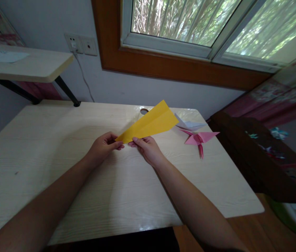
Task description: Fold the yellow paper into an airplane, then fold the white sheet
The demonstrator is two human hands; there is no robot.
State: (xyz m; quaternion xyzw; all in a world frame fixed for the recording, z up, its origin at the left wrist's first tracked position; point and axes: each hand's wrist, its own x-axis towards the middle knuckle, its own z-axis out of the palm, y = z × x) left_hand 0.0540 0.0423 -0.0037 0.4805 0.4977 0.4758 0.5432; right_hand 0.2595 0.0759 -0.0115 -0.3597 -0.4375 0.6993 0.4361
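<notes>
A yellow folded paper [151, 123], long and pointed, is held just above the pale wooden table [45, 147]. My left hand [103, 147] pinches its narrow tip between thumb and fingers. My right hand [146, 148] grips the lower edge right beside it, thumb on top. The wide end of the paper points up and to the right, toward the window.
A pink folded paper figure [199, 139] and a white folded paper [189, 124] lie at the table's far right. A round cable hole [144, 111] sits near the back edge. A shelf [24, 63] juts out at the left; a dark wooden piece of furniture [255, 154] stands to the right.
</notes>
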